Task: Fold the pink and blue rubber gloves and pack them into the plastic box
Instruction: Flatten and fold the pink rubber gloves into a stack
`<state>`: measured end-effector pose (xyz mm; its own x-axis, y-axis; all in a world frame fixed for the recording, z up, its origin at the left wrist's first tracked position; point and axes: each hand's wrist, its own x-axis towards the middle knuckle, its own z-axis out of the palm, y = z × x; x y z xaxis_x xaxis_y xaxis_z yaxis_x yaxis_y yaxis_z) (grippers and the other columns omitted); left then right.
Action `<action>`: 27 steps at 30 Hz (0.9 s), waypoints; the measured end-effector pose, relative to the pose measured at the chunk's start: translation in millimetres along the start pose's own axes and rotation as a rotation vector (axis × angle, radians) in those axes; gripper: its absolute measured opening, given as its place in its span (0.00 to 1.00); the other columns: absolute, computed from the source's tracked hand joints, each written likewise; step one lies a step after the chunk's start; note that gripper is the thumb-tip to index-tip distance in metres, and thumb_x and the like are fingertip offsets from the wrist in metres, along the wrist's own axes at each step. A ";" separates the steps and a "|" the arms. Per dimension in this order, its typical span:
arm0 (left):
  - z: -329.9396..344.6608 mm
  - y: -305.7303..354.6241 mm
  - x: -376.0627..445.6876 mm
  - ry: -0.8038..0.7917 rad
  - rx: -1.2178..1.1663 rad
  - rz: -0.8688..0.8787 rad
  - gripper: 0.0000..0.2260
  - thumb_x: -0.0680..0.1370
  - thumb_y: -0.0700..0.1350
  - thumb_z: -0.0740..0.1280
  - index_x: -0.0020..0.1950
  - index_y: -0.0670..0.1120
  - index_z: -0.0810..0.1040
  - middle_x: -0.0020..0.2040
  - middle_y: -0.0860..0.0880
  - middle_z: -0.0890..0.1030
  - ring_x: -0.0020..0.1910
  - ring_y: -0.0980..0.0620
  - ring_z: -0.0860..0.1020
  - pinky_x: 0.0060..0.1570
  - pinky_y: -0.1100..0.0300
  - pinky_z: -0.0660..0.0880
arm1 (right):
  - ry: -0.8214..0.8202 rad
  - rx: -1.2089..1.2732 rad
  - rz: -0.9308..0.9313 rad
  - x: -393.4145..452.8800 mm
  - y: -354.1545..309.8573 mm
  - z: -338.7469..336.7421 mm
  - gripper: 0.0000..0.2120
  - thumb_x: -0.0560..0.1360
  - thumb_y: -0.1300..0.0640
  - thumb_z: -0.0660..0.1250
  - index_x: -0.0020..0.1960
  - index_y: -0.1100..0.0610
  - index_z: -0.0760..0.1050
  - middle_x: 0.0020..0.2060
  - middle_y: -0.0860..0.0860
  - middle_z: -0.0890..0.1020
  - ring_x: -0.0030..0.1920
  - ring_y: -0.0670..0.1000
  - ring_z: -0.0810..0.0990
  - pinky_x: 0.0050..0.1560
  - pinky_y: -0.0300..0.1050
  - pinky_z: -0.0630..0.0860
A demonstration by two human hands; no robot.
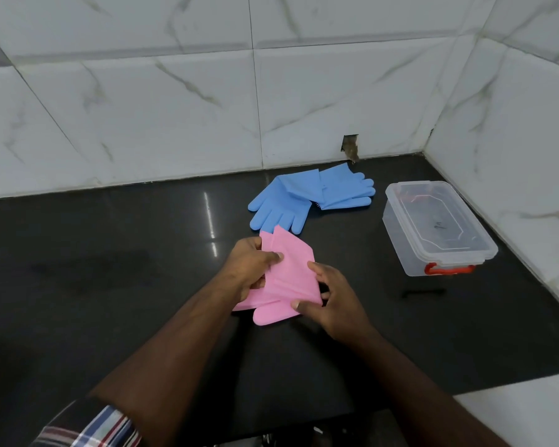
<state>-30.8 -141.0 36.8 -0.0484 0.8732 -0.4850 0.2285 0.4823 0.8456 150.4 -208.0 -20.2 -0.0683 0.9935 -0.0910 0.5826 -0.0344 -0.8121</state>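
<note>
Though its lid is on and clipped with a red latch at the near end, the clear plastic box (pixel 433 221) lets the dark desk (pixel 110 269) show through its walls, and I can make out no gloves inside it. It is a rounded rectangle standing near the right-hand tiled wall (pixel 513 140), well apart from the hands. Matte, floppy pink gloves (pixel 291 272) are held mid-desk as a flat folded wad, cuffs pointing away and rounded fingertips hanging toward the person. The left hand (pixel 249 269) has its grip closed on their left edge, thumb on top; the right hand (pixel 329 298) pinches the near right corner. Blue gloves (pixel 304 198) lie flat just beyond, cuffs overlapping, one fingertip tucked under the pink. Glossy desk stretches open to the left.
</note>
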 end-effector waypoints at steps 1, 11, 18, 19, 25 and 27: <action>1.7 2.8 -0.1 -0.004 -0.007 0.016 0.05 0.77 0.40 0.72 0.52 0.46 0.82 0.52 0.38 0.85 0.44 0.42 0.82 0.43 0.47 0.81 | -0.020 -0.045 0.003 0.2 1.8 1.9 0.43 0.67 0.40 0.76 0.76 0.47 0.61 0.73 0.46 0.65 0.70 0.48 0.67 0.67 0.52 0.72; 0.4 24.2 -11.2 0.024 0.044 0.116 0.10 0.79 0.39 0.69 0.60 0.46 0.81 0.53 0.47 0.85 0.49 0.47 0.84 0.39 0.56 0.81 | 0.083 -0.440 -0.045 9.9 -4.6 11.4 0.33 0.79 0.52 0.63 0.79 0.55 0.53 0.73 0.54 0.64 0.70 0.53 0.66 0.69 0.48 0.67; -29.0 -15.3 -23.1 0.118 0.011 0.055 0.08 0.79 0.38 0.69 0.56 0.47 0.82 0.49 0.50 0.86 0.45 0.52 0.85 0.37 0.58 0.80 | 0.031 -0.651 -0.110 10.8 -10.2 18.9 0.36 0.79 0.54 0.62 0.80 0.52 0.44 0.76 0.56 0.60 0.67 0.55 0.67 0.64 0.49 0.72; -31.6 -19.5 -24.4 0.133 -0.001 0.051 0.08 0.79 0.38 0.69 0.56 0.47 0.82 0.49 0.50 0.86 0.45 0.53 0.85 0.37 0.59 0.80 | 0.024 -0.676 -0.113 10.8 -10.8 19.4 0.37 0.79 0.54 0.62 0.80 0.51 0.44 0.76 0.56 0.59 0.67 0.55 0.67 0.64 0.49 0.72; -35.3 -36.4 -28.2 0.175 0.021 0.036 0.10 0.80 0.36 0.67 0.50 0.52 0.80 0.47 0.49 0.85 0.42 0.48 0.85 0.37 0.44 0.83 | -0.047 -0.699 -0.137 13.1 -8.3 16.1 0.38 0.79 0.51 0.61 0.80 0.47 0.41 0.77 0.53 0.57 0.68 0.55 0.65 0.65 0.50 0.71; -35.6 -39.5 -26.7 0.191 0.025 0.034 0.10 0.79 0.36 0.66 0.50 0.52 0.80 0.47 0.48 0.85 0.42 0.47 0.85 0.37 0.45 0.83 | -0.090 -0.645 -0.178 11.8 -6.3 8.8 0.37 0.79 0.48 0.60 0.80 0.47 0.43 0.77 0.51 0.56 0.70 0.54 0.63 0.67 0.49 0.69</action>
<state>-73.2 -180.8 24.3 -0.2235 0.8876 -0.4027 0.2569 0.4521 0.8542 138.9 -197.0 -21.3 -0.2591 0.9641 -0.0583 0.9213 0.2285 -0.3145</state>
